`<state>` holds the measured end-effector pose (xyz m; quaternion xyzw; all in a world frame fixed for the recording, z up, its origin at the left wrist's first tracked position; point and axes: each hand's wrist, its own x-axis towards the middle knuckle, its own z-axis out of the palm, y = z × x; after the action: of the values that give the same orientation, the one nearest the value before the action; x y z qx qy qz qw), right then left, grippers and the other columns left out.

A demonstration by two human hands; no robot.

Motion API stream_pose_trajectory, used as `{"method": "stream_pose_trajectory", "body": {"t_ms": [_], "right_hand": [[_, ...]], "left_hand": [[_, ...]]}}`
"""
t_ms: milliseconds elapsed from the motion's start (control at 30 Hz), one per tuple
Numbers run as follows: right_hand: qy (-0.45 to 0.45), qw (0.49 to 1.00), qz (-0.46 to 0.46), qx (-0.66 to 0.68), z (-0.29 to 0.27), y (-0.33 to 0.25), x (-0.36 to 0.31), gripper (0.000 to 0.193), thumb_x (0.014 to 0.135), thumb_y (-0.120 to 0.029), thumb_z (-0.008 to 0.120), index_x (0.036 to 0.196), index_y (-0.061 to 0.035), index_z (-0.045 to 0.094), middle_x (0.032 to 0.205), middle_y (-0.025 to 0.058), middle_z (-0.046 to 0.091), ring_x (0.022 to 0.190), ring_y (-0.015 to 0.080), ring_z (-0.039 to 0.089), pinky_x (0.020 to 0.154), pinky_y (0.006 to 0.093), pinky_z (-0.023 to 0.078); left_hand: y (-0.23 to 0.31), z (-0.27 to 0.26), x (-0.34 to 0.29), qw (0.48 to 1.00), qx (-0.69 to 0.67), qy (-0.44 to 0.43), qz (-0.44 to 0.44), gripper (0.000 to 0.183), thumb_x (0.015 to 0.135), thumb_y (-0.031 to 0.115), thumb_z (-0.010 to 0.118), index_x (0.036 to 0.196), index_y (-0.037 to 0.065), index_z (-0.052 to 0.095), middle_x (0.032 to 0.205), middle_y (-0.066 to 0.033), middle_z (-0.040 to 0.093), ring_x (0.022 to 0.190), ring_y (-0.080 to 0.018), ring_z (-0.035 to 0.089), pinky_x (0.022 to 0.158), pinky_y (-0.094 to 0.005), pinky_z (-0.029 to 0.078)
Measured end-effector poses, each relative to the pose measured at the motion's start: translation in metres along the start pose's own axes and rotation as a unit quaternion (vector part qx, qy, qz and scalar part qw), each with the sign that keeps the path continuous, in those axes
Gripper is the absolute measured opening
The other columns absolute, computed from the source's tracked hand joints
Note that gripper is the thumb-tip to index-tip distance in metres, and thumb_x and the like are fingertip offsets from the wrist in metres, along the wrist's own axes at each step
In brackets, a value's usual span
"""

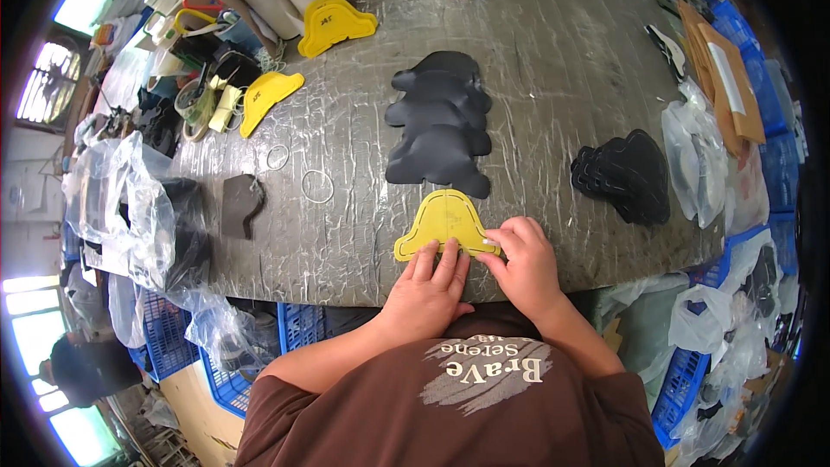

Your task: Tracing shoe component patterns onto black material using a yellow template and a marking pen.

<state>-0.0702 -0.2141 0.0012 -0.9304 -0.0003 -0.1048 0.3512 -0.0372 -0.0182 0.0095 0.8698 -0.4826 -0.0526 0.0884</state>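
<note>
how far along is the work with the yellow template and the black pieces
Looks done: an overlapping row of black cut pieces lies laid out up the grey table. In hand: the left hand and right hand press a yellow bell-shaped template flat. Seemingly left: a stack of black pieces to the right.
</note>
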Motion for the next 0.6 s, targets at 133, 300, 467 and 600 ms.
{"method": "stream_pose_trajectory", "body": {"t_ms": [133, 300, 467, 600], "right_hand": [[0.001, 1.000, -0.004, -0.010, 0.000, 0.000, -0.001, 0.031, 0.069, -0.010, 0.079, 0.097, -0.0025, 0.067, 0.094, 0.0096, 0.057, 0.089, 0.0303, 0.057, 0.076, 0.0410, 0.049], [-0.001, 1.000, -0.006, -0.004, 0.000, 0.000, 0.000, 0.031, 0.069, -0.009, 0.079, 0.097, -0.0027, 0.067, 0.093, 0.0096, 0.057, 0.089, 0.0304, 0.057, 0.076, 0.0411, 0.049], [0.004, 1.000, -0.004, -0.007, 0.000, 0.000, 0.000, 0.031, 0.069, -0.009, 0.080, 0.096, -0.0024, 0.067, 0.092, 0.0094, 0.058, 0.088, 0.0304, 0.058, 0.076, 0.0411, 0.049], [0.001, 1.000, -0.006, -0.012, 0.000, -0.001, 0.001, 0.031, 0.068, -0.009, 0.080, 0.096, -0.0020, 0.067, 0.092, 0.0095, 0.058, 0.088, 0.0304, 0.058, 0.076, 0.0411, 0.049]], "left_hand": [[0.001, -0.001, 0.001, 1.000, 0.020, 0.001, 0.000, 0.071, 0.079, 0.050, 0.067, 0.130, 0.001, 0.058, 0.141, -0.0209, 0.045, 0.123, -0.0392, 0.046, 0.102, -0.0456, 0.045], [0.001, 0.006, 0.000, 0.998, 0.051, 0.020, 0.011, 0.072, 0.077, 0.051, 0.069, 0.129, 0.002, 0.059, 0.139, -0.0210, 0.046, 0.122, -0.0393, 0.046, 0.102, -0.0446, 0.045], [0.001, 0.009, 0.000, 0.998, 0.047, 0.031, 0.008, 0.074, 0.075, 0.052, 0.070, 0.130, 0.003, 0.058, 0.138, -0.0205, 0.047, 0.123, -0.0388, 0.046, 0.102, -0.0440, 0.046], [0.000, 0.010, -0.001, 0.999, 0.043, 0.032, 0.010, 0.075, 0.075, 0.052, 0.071, 0.130, 0.002, 0.057, 0.138, -0.0205, 0.047, 0.123, -0.0387, 0.046, 0.102, -0.0443, 0.045]]}}
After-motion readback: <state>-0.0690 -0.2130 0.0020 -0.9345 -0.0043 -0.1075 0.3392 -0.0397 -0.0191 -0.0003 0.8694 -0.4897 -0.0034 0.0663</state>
